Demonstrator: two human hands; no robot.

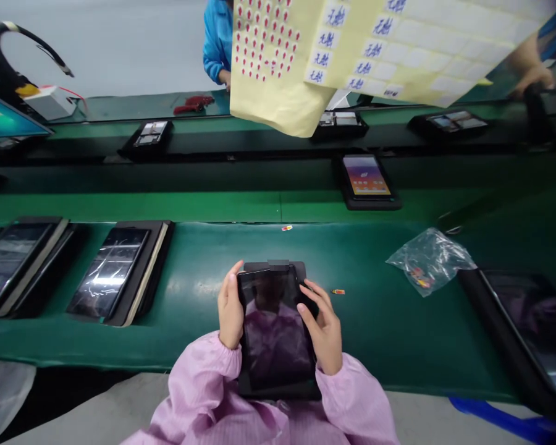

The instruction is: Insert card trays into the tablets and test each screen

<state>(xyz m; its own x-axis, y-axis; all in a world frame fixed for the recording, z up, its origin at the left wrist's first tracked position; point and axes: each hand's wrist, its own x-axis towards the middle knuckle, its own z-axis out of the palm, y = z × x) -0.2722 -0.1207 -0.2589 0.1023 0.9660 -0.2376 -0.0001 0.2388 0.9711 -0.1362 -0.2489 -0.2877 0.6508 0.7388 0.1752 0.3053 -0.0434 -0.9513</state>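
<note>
A black tablet (pixel 278 334) with a dark, reflecting screen lies on a dark tray or pad (pixel 296 390) at the table's near edge. My left hand (pixel 231 306) is wrapped round the tablet's left side, thumb along the edge. On the other side, my right hand (pixel 323 321) grips its upper right edge, fingers over the rim and thumb near the screen. Just right of that hand lies a small red and yellow sticker (pixel 338 292). Another small sticker (pixel 286 228) lies farther back on the green mat.
Stacked tablets in dark trays (pixel 109 272) stand at left. A clear plastic bag (pixel 430 259) and a large dark tablet (pixel 532 327) lie right. A lit tablet (pixel 366 176) sits on the green conveyor (pixel 189 207). Yellow sticker sheets (pixel 278 102) hang overhead; co-workers' arms (pixel 217 46) show behind.
</note>
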